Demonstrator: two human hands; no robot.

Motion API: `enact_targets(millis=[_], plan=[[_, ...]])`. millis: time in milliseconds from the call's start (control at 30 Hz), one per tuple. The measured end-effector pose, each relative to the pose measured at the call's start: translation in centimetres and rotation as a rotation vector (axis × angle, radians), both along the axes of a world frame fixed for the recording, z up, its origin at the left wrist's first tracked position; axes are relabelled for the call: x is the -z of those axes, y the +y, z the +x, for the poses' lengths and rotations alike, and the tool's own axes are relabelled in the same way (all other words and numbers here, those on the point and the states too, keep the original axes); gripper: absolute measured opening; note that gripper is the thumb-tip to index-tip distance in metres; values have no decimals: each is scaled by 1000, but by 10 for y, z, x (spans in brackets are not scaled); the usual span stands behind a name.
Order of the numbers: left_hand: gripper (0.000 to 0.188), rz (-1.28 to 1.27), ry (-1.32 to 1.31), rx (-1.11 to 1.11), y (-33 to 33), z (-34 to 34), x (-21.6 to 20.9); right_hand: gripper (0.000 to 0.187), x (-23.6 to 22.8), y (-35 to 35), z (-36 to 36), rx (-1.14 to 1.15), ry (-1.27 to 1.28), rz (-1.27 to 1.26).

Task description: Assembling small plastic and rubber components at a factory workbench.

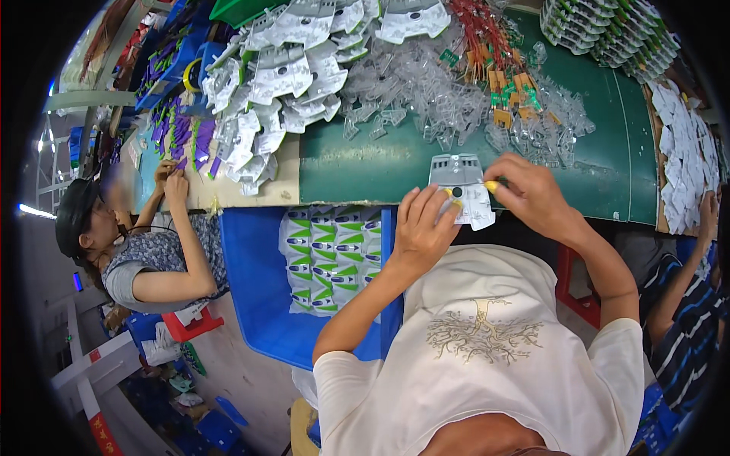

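Note:
At the near edge of the green work table [365, 171], a white-and-grey plastic housing [456, 169] lies with its ribbed inner side up and a dark round spot near its middle. My left hand [422, 228] grips it from the left, fingers bent over its edge. Curled close to the housing's right edge is my right hand [532, 196], with fingers pinched; anything between them is too small to make out. Yellow shows at a fingertip of each hand, like finger covers. Small clear plastic parts [426, 91] lie heaped beyond the housing.
Stacked white housings [281, 80] fill the far left; more [608, 34] stand far right. Red wires with small boards [498, 80] lie among the clear parts. A blue bin [258, 304] with bagged white-green pieces stands left of me. Co-workers sit left and right, beside white parts [680, 159].

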State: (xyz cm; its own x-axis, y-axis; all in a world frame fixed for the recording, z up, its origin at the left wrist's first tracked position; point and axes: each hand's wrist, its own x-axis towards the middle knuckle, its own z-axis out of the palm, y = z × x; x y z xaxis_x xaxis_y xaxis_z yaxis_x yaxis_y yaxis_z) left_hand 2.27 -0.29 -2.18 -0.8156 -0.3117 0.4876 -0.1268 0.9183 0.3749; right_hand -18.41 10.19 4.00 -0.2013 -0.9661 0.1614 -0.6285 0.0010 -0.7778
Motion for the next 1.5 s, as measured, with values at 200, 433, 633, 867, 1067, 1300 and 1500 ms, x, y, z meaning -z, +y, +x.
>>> enact_targets(millis=[200, 433, 633, 867, 1067, 1300, 1500], plan=[[41, 60, -45, 0, -5, 3, 6, 14, 13, -22, 27, -57, 426, 9], [30, 362, 74, 194, -43, -4, -24, 21, 20, -17, 30, -124, 517, 85], [17, 164, 41, -375, -117, -30, -21, 24, 11, -12, 33, -106, 461, 49], [11, 69, 117, -209, -111, -17, -5, 28, 8, -3, 21, -118, 436, 87], [20, 123, 40, -307, -87, -22, -16, 26, 9, -1, 20, -105, 434, 88], [18, 305, -12, -51, -73, -13, -25, 20, 12, -2, 11, -141, 421, 41], [29, 198, 62, 195, -36, -17, -24, 24, 21, -3, 6, -173, 454, -17]])
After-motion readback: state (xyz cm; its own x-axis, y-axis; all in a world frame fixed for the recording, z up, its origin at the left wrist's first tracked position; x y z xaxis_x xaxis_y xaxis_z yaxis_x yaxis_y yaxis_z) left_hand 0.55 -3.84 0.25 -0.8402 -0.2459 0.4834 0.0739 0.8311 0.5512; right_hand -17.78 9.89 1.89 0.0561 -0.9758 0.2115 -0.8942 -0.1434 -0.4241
